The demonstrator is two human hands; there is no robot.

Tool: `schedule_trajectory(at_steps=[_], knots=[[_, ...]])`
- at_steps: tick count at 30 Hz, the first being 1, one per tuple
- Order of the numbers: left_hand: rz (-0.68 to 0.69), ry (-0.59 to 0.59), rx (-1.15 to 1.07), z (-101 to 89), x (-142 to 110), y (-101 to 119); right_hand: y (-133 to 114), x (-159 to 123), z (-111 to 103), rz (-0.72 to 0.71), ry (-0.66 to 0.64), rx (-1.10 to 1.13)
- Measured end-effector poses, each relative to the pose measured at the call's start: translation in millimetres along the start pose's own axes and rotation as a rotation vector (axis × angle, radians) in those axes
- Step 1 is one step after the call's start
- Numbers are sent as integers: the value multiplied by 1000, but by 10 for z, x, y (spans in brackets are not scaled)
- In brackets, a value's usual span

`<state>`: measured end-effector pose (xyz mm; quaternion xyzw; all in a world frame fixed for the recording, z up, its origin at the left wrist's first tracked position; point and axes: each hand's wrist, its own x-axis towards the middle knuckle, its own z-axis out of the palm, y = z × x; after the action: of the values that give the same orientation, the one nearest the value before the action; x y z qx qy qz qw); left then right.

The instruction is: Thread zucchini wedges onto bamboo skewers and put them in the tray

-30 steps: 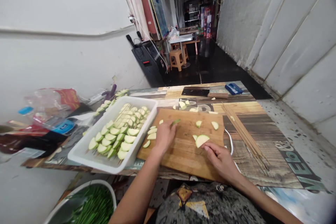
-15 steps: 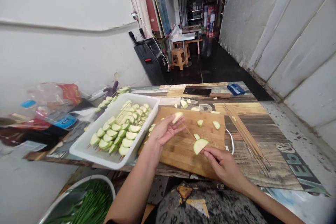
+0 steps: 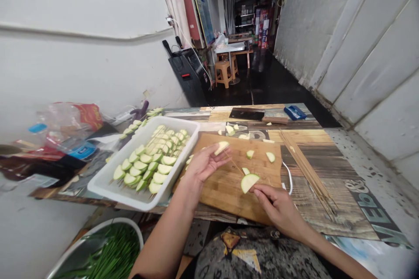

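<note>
My left hand [image 3: 207, 163] is over the cutting board [image 3: 222, 192], with a pale zucchini slice [image 3: 222, 147] held between thumb and fingers, the other fingers spread. My right hand [image 3: 278, 207] pinches the lower end of a thin bamboo skewer [image 3: 235, 164]. A half-round, green-edged zucchini slice [image 3: 249, 182] is threaded on that skewer right by the right fingertips. The skewer slants up and left towards the slice in my left hand; whether its tip enters that slice is unclear. A few loose zucchini pieces [image 3: 270, 157] lie on the board.
At left, a white plastic tub [image 3: 94, 189] holds many skewered slices. Loose bamboo skewers [image 3: 306, 170] lie right of the board. Behind it are a cleaver [image 3: 247, 114] and a blue box [image 3: 294, 112]. A bowl of green stalks [image 3: 111, 248] stands below left.
The view has shifted very slightly. Both hands, the skewer and the slices keep nearly the same positions.
</note>
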<state>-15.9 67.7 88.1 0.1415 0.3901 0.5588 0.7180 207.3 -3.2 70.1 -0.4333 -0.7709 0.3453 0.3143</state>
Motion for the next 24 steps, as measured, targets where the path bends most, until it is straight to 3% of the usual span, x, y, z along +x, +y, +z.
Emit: schedule_trajectory(at_steps=[24], knots=[[17,10,187,30,-29,-11,1,-3,11,35,-22,-9]])
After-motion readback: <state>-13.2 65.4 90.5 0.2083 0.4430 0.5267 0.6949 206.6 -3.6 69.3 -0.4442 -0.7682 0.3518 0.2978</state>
